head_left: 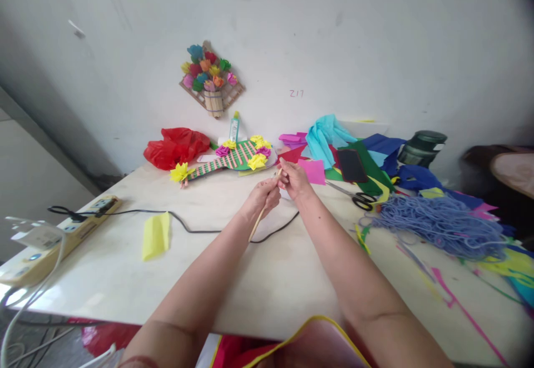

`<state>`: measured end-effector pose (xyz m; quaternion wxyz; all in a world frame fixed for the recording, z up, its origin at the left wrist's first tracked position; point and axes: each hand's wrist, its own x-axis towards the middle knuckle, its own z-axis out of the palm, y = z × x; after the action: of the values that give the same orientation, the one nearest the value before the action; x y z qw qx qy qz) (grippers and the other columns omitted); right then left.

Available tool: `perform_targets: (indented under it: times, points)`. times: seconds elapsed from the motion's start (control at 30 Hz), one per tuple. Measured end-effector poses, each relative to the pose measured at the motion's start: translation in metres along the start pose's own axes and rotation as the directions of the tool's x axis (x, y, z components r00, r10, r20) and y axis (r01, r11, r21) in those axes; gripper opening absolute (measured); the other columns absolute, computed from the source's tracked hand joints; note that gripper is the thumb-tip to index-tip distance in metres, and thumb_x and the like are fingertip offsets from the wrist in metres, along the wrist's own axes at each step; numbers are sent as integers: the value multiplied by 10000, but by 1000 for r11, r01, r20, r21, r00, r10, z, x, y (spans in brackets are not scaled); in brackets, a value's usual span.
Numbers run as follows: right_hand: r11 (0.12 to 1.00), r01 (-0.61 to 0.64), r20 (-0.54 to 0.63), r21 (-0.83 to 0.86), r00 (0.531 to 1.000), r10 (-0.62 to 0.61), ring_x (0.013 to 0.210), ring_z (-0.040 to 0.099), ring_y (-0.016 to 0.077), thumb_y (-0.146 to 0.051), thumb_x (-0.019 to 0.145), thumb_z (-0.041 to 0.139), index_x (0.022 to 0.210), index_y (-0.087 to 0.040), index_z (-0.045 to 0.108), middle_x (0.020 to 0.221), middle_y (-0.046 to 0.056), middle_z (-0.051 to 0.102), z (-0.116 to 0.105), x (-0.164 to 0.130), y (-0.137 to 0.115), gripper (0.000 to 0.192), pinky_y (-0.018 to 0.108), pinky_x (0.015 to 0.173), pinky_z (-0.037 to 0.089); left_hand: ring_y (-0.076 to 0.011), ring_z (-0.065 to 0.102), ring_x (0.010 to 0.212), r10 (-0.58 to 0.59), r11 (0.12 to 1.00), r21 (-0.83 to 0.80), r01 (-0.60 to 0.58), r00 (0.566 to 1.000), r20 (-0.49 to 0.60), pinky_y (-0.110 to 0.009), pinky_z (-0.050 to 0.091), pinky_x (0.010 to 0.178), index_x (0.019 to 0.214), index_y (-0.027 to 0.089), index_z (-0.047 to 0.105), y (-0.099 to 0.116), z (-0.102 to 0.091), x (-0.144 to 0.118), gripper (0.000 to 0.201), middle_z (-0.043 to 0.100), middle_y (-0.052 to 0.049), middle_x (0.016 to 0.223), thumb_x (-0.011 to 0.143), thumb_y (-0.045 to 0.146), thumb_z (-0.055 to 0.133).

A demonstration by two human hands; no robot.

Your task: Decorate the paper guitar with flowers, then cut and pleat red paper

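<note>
My left hand is closed around a thin wooden stick, whose lower end slants down toward me. Right beside it, my right hand pinches at the stick's upper end; whether it also holds something small there is hidden by the fingers. Behind my hands lies a guitar-shaped craft in green with pink strips and yellow and purple paper flowers. A pink paper square rests just beyond my right hand. A yellow crepe paper piece lies to the left on the table.
Scissors, a dark phone and a heap of blue cord lie on the right. A power strip sits at the left edge; its black cable crosses the table. A red plastic bag is at the back.
</note>
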<state>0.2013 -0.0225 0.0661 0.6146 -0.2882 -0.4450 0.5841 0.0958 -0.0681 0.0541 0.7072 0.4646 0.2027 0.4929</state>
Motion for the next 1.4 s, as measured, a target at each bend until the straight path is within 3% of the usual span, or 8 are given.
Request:
perform_targets:
  times: [0.2, 0.33, 0.43, 0.6, 0.8, 0.97, 1.07, 1.4]
  points:
    - [998, -26, -101, -58, 995, 20, 330, 308, 37, -499, 545, 736, 586, -164, 537, 390, -93, 365, 0, 1, 4, 393, 190, 314, 230, -48, 261, 305, 156, 828, 559, -25, 970, -187, -195, 177, 375, 666, 153, 528, -4, -10, 8, 344, 343, 78, 340, 784, 476, 506]
    - [992, -50, -173, -112, 984, 30, 307, 306, 33, -451, 557, 734, 574, -158, 543, 364, -91, 387, -1, 3, 8, 350, 183, 302, 214, -127, 519, 530, 350, 224, 970, 97, 921, -172, -229, 317, 519, 682, 156, 579, -1, -13, 7, 304, 553, -21, 537, 843, 369, 433]
    - [986, -35, -241, -165, 970, -6, 294, 292, 33, -404, 592, 715, 554, -164, 534, 344, -92, 385, -1, 4, 12, 303, 185, 300, 209, -191, 597, 681, 376, -220, 946, 238, 915, -142, -269, 351, 603, 821, 168, 614, 0, -11, 3, 314, 640, -87, 694, 873, 360, 372]
    - [968, -23, -351, -249, 934, -68, 294, 306, 40, -346, 615, 703, 475, -182, 471, 321, -87, 366, 2, 4, 13, 317, 193, 310, 223, -229, 623, 721, 335, -407, 868, 284, 931, -148, -297, 366, 626, 917, 156, 599, -2, -10, 0, 383, 656, -129, 740, 903, 362, 278]
    - [993, -56, -267, -102, 963, 27, 317, 342, 42, -412, 617, 713, 554, -164, 529, 372, -76, 411, 2, 3, 8, 315, 184, 310, 210, -203, 603, 700, 399, -199, 948, 247, 904, -151, -279, 355, 614, 828, 163, 623, -3, -10, 3, 328, 647, -96, 710, 877, 340, 352]
    - [998, -62, -94, 20, 994, 64, 354, 353, 43, -518, 612, 699, 647, -155, 569, 435, -79, 413, -5, 5, 5, 388, 184, 330, 238, -80, 381, 379, 244, 624, 780, 42, 938, -245, -210, 265, 435, 722, 147, 582, -3, -13, 8, 315, 435, 36, 418, 829, 401, 429]
    - [993, -62, -4, 104, 998, 62, 385, 364, 47, -525, 620, 696, 690, -155, 593, 469, -74, 425, -9, 6, 9, 390, 189, 350, 264, -44, 205, 293, 86, 909, 417, 6, 976, -202, -195, 151, 356, 747, 142, 550, -2, -13, 7, 312, 318, 90, 345, 788, 447, 498]
    - [983, -68, 65, 173, 996, 58, 415, 392, 46, -432, 583, 746, 733, -138, 642, 499, -62, 472, -10, 8, 15, 346, 194, 381, 290, -31, 163, 272, -34, 998, 50, 39, 994, -108, -164, 108, 307, 757, 140, 534, 5, -12, 4, 190, 283, 100, 324, 797, 326, 533]
